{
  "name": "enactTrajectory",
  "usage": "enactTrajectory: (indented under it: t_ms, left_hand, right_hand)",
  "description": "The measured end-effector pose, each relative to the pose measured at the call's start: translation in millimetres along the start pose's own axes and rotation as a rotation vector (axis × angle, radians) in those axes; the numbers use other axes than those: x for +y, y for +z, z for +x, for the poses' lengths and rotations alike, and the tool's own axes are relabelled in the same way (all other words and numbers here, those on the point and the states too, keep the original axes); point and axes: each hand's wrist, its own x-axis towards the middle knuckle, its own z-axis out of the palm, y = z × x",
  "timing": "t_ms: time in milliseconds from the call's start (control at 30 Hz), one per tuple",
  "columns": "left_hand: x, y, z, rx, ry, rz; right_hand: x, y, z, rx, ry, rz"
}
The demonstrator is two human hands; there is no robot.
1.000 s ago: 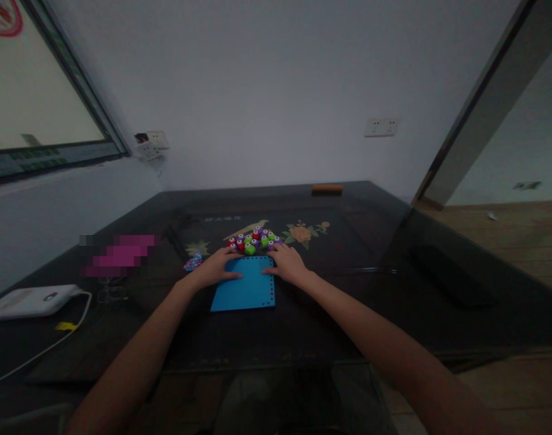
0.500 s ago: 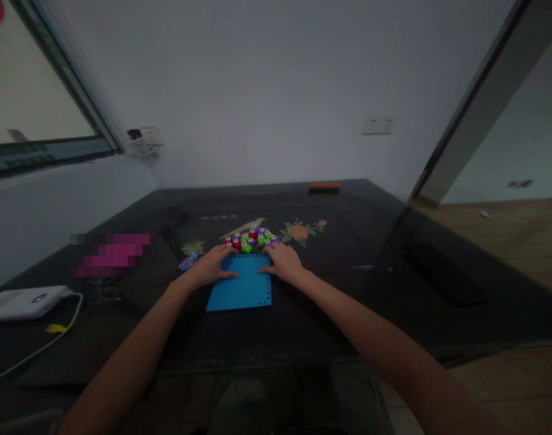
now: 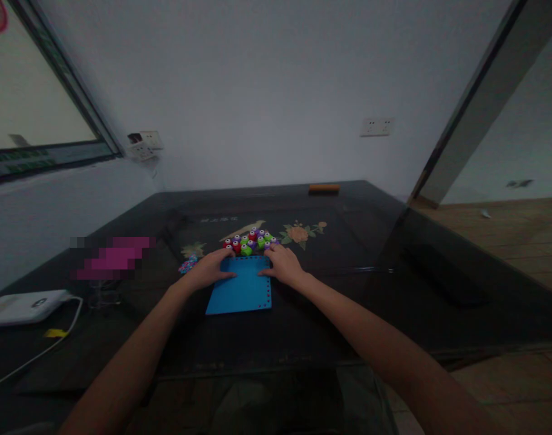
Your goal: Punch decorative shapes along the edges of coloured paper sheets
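Observation:
A blue sheet (image 3: 239, 290) lies flat on the dark table, with small dark dots along its far and right edges. My left hand (image 3: 208, 267) rests over its far left corner, thumb stretched inward and fingers pointing away. At the far right corner lies my right hand (image 3: 285, 264), its thumb also on the sheet and apart from the fingers. Just beyond the sheet stands a cluster of small red, green and purple pieces with white, eye-like tops (image 3: 245, 248). The fingertips of both hands are close to these pieces; whether they touch them I cannot tell.
The dark table (image 3: 348, 326) bears a flower and bird picture. Left of my hand is a small patterned item (image 3: 188, 263). Farther left are a blurred pink object (image 3: 116, 257) and a white device (image 3: 26, 306) with a cable. An orange-brown block (image 3: 324, 188) sits at the back edge.
The view has tilted very slightly. Both hands stay over the sheet's far corners, and the sheet and the coloured pieces keep their places.

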Motion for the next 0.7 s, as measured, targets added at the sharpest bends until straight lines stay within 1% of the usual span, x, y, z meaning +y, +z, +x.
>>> enactTrajectory:
  t_ms: [233,333,467,600,700]
  left_hand:
    - [-2,-13.6,-4,-0.035,-0.141,-0.024]
    - [1,-20.5,-5,-0.045,-0.181,-0.107]
    - [4,-26.8,-6,-0.041,-0.219,-0.219]
    - [0,-28.1,-6,-0.034,-0.257,-0.326]
    - [-3,-29.0,-6,-0.006,-0.285,-0.382]
  right_hand:
    - [3,3,1,-0.014,0.011,0.017]
    - [5,5,2,-0.017,0.013,0.014]
    - [4,4,1,0.011,0.009,0.012]
    - [2,2,-1,0.016,0.025,0.026]
    - [5,0,0,0.050,0.033,0.090]
